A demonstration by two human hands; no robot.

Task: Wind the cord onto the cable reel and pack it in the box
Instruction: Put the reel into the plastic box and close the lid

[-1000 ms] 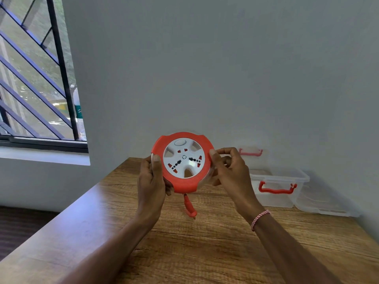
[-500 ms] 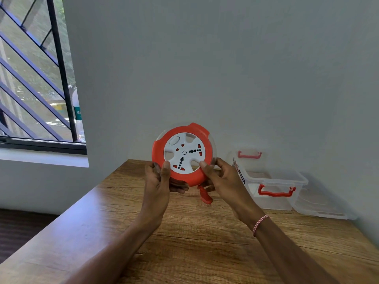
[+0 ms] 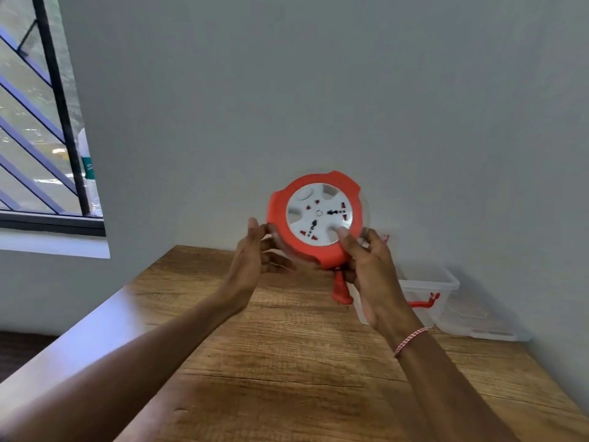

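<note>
Nearest, low in the frame, two forearms reach up over the wooden desk (image 3: 287,362). At centre the right hand (image 3: 371,275) grips the cable reel (image 3: 317,215) from below, thumb on its white socket face, probably to steady it for carrying. The left hand (image 3: 253,255) has its fingers loosely spread, touching the reel's left rim as a guide. The reel is held clear of the desk, face toward the camera, its axle running front to back. The plug (image 3: 340,290) dangles downward beneath it. Farther right against the wall waits the clear box (image 3: 443,283), lidless.
</note>
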